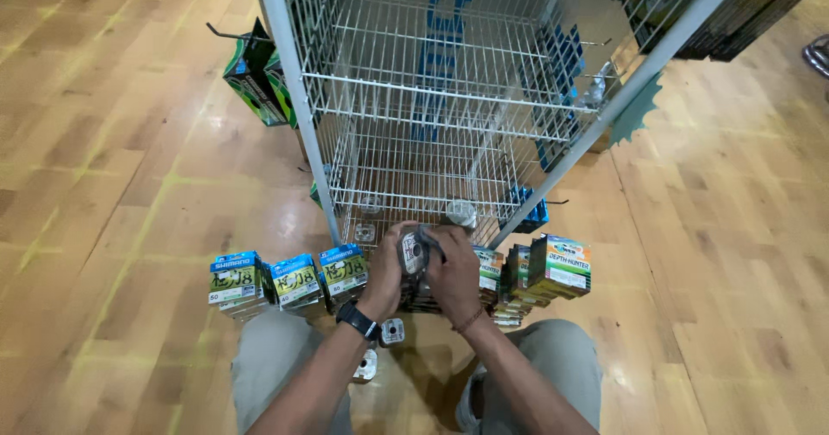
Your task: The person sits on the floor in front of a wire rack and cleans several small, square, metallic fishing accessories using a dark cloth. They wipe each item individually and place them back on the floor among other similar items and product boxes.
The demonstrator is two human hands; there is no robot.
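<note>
My left hand [384, 273] and my right hand [453, 273] both grip a small grey and dark pack [414, 252], held upright between them just in front of the bottom shelf of a white wire rack [298, 98]. A black watch sits on my left wrist and a thin band on my right. Beneath my hands a dark stack of similar packs [420, 301] stands on the wooden floor. My knees in grey trousers frame the lower edge of the view.
Blue-and-green boxes [294, 281] line the floor to the left, green-and-white boxes [553, 266] stack to the right. Two small round packs [380, 344] lie between my knees. Green boxes [255, 76] hang left of the rack, dark packs [743, 12] at top right.
</note>
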